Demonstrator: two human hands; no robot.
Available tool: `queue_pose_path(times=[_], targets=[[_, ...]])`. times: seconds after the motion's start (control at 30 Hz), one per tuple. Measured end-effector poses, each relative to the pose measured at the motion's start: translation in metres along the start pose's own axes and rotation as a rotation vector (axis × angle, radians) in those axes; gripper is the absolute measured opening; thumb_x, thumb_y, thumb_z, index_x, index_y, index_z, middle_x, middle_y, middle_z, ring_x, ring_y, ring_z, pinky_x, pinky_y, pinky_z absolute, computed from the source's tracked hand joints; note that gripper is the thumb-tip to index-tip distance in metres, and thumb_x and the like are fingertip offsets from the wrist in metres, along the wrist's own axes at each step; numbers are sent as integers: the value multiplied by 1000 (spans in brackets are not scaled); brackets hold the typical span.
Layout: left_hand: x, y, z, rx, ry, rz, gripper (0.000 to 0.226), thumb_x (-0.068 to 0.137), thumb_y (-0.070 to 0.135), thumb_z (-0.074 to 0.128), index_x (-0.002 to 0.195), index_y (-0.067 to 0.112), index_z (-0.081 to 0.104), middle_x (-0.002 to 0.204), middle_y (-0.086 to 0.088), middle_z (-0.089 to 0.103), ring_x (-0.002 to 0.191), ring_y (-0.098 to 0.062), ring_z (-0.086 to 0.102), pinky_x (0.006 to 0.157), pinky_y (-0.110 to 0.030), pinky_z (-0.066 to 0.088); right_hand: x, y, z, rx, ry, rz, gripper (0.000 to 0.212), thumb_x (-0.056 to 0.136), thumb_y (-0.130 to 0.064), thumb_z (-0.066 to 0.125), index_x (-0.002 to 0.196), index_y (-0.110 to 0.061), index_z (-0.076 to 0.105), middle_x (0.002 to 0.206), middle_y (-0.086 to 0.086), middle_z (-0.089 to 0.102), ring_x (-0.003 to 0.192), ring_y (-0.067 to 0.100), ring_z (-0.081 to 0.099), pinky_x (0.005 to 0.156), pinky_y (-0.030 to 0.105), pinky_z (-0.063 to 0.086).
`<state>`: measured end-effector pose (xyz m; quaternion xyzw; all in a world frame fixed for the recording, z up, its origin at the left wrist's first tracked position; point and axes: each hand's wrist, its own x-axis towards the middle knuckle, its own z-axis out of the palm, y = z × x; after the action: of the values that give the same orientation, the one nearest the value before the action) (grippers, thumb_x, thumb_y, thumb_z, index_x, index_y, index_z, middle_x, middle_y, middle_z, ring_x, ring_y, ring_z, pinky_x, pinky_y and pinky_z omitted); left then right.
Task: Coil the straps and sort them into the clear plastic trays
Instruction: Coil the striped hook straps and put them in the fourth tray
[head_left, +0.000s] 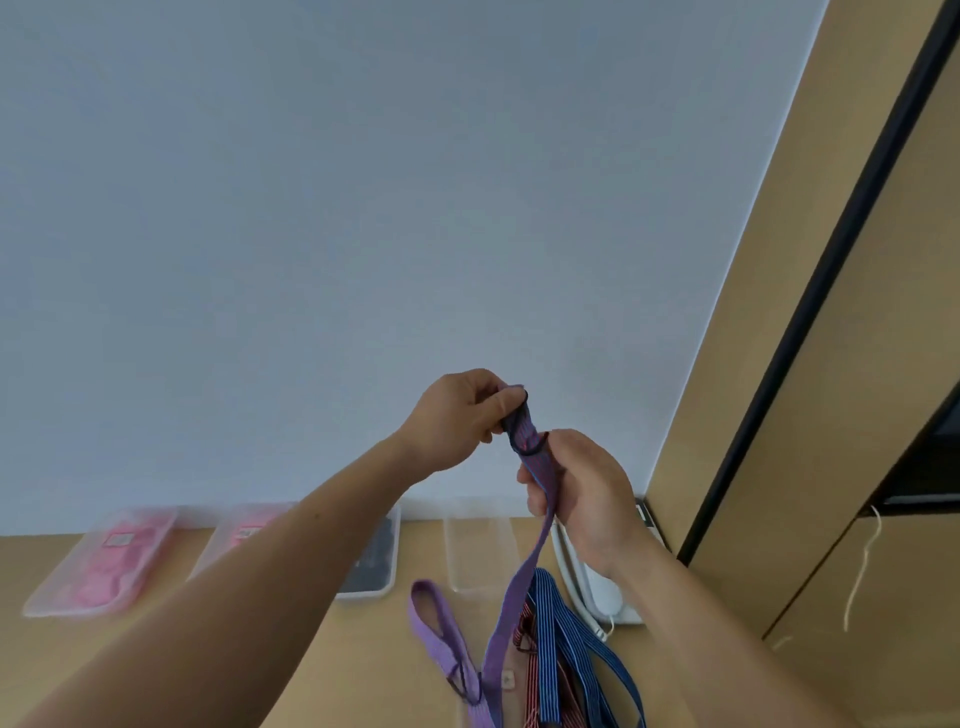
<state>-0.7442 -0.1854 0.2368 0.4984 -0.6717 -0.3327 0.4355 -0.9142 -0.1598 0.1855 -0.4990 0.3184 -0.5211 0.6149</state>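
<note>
Both hands hold the purple strap (513, 603) up above the clear tray (478, 551) — the left hand (462, 415) pinches its top end between thumb and curled fingers, the right hand (582, 493) grips it just below. Its tail hangs to the pile of striped straps (550, 629) beside that tray.

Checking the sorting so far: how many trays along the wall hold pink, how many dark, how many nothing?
Pink-filled trays: 2
Dark-filled tray: 1
Empty tray: 1
Total: 4
</note>
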Motion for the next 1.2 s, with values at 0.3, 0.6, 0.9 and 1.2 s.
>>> queue_pose_path(times=[0.3,0.6,0.9,1.2], targets=[[-8,-2,-3,-298,0,-84,23,89,34,67,87,11,70,71,5,65,63,-13,59,53,-25,45,5,-1,13,-199,167,-101,18,100,-16,53,89,-2,60,67,7,68,46,16,43,46,26,35],[-22,-15,0,-208,-115,-135,22,99,20,54,94,8,72,89,1,77,88,-14,74,64,-24,48,8,14,16,-352,200,57,40,99,-37,53,83,-1,57,59,8,67,41,19,50,41,27,40],[-35,-34,5,687,116,450,25,99,22,50,118,29,63,68,12,61,61,-18,54,56,-30,47,12,5,16,-171,159,218,46,97,-44,51,74,-9,68,59,11,61,40,19,44,41,25,34],[-35,-38,1,984,155,675,54,87,6,30,132,9,60,112,-3,68,68,-27,64,47,-37,51,12,4,20,-63,72,103,42,95,-41,57,93,-1,71,69,14,67,48,18,47,46,26,38]])
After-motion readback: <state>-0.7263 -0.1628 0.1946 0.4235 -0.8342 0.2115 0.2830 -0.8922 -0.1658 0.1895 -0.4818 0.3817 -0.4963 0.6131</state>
